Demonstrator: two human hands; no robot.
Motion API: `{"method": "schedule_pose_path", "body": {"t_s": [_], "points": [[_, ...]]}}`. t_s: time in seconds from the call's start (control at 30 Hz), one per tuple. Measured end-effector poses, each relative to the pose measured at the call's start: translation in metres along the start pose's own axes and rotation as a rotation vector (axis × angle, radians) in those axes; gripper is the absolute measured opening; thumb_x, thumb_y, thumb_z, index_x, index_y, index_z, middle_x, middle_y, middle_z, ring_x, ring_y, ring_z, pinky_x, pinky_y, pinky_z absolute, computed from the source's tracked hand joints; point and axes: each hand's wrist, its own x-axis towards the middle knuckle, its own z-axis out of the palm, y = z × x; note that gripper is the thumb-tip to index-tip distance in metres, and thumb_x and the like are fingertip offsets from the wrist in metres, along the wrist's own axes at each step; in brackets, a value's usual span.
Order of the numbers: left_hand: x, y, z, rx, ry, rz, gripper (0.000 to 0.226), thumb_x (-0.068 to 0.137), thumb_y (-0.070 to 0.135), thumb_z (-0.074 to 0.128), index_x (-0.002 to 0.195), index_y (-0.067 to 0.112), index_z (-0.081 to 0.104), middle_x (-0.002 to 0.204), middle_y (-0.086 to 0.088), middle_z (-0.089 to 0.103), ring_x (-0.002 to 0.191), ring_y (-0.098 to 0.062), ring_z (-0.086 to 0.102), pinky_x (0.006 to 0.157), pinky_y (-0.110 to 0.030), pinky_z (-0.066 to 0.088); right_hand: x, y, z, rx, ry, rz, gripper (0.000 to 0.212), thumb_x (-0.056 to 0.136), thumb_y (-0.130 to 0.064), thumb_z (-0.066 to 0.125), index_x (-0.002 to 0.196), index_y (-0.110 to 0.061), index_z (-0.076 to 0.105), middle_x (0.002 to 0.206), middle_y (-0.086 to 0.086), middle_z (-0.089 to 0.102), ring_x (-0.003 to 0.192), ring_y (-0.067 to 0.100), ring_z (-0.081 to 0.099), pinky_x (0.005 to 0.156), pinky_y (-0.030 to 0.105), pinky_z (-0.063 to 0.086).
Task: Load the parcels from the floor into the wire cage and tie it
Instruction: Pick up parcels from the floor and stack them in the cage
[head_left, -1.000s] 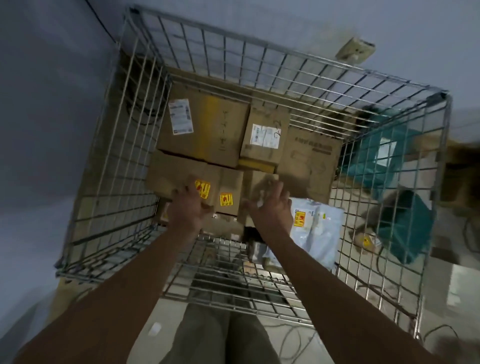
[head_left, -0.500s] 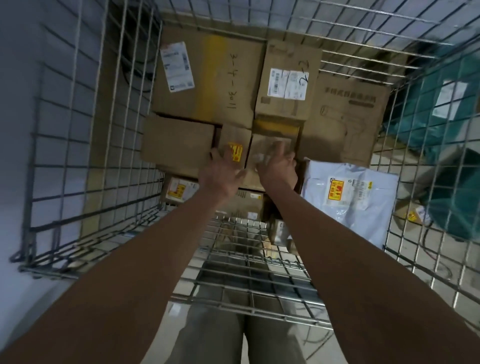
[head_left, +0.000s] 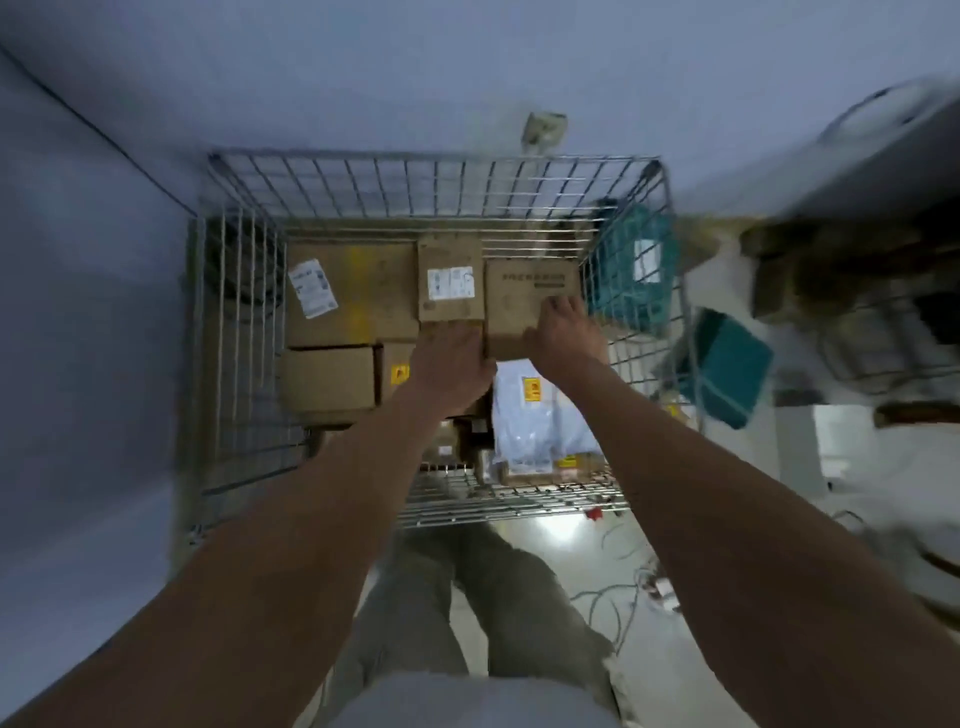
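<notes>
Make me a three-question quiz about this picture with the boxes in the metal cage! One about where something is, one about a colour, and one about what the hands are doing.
1. Where is the white plastic mailer bag?
A. Inside the wire cage, near its front right
B. On the floor outside the cage
C. Hanging on the wall

2. What colour are the bags outside the cage's right side?
A. Red
B. Teal
C. Yellow

3. What are the left hand and right hand doing?
A. Tying a rope
B. Hanging at the person's sides
C. Reaching down onto the cardboard boxes in the cage

Answers: 1 A, the mailer lies within the wire walls beside the boxes. 2 B, they show blue-green through the mesh. 3 C, both hands rest on box tops inside the cage.
</notes>
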Motion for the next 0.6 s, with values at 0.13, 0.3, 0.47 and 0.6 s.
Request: {"method": "schedule_pose_path", "body": {"t_s": [0.13,0.3,0.47,0.6], "points": [[-0.037,0.081,-0.027,-0.017,0.004,0.231,0.06,0.105,0.051,0.034,0.153,0.016,0.042,0.164,-0.007,0.034,0.15,-0.029,0.03,0.118,-0.045,0.035,-0.108,0.077,-0.047,0.127,0.11,0.282,0.048,0.096,-0.031,0.048,0.135,-0.003,0.052,0.141,0.015,0.05,0.131,0.033,0.044,0.102,0.043,0.042],[-0.082,0.191,-0.046,0.014,0.001,0.408,0.059,0.109,0.043,0.034,0.158,0.01,0.032,0.166,-0.011,0.029,0.151,-0.028,0.029,0.12,-0.039,0.028,-0.233,0.136,-0.049,0.335,0.16,0.482,0.052,0.096,-0.036,0.046,0.138,-0.006,0.046,0.143,0.015,0.047,0.131,0.033,0.045,0.101,0.048,0.047],[-0.106,0.275,-0.043,0.194,-0.042,0.596,0.063,0.104,0.047,0.028,0.159,0.014,0.03,0.169,-0.009,0.021,0.156,-0.028,0.015,0.123,-0.047,0.025,-0.311,0.237,-0.058,0.292,0.241,0.488,0.05,0.104,-0.036,0.045,0.145,-0.009,0.041,0.153,0.011,0.041,0.135,0.029,0.044,0.105,0.048,0.047],[-0.13,0.318,-0.021,0.262,-0.095,0.558,0.061,0.106,0.042,0.036,0.162,0.023,0.021,0.168,-0.007,0.021,0.152,-0.032,0.021,0.119,-0.046,0.032,-0.352,0.316,-0.034,0.491,0.189,0.702,0.054,0.104,-0.046,0.039,0.141,-0.008,0.045,0.149,0.011,0.046,0.132,0.03,0.047,0.107,0.05,0.045]]}}
